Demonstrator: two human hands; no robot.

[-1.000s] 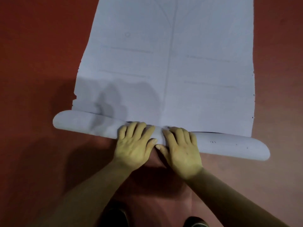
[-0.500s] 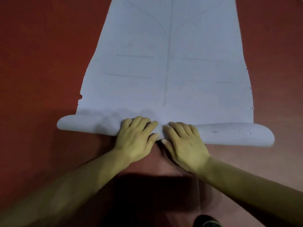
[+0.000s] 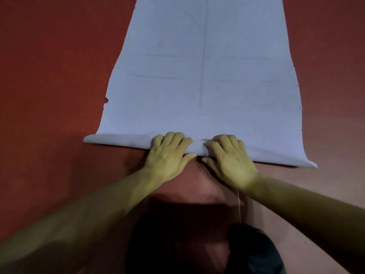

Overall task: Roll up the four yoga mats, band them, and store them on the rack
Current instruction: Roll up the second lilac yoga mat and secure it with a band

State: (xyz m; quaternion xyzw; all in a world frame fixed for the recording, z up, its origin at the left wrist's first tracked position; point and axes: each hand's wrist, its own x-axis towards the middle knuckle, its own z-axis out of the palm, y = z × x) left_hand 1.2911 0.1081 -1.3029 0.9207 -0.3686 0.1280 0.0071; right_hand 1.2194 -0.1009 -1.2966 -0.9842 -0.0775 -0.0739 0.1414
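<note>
A pale lilac-blue yoga mat (image 3: 201, 76) lies flat on the red floor (image 3: 49, 76) and stretches away from the person. Its near end is turned into a low roll (image 3: 118, 140) that goes across the whole width. The left hand (image 3: 167, 157) and the right hand (image 3: 231, 161) sit side by side at the middle of this roll. Their fingers curl over its top and the thumbs press its near side, so both grip it.

Dim, soft focus; dark shadow below, wide-angle edge distortion.
</note>
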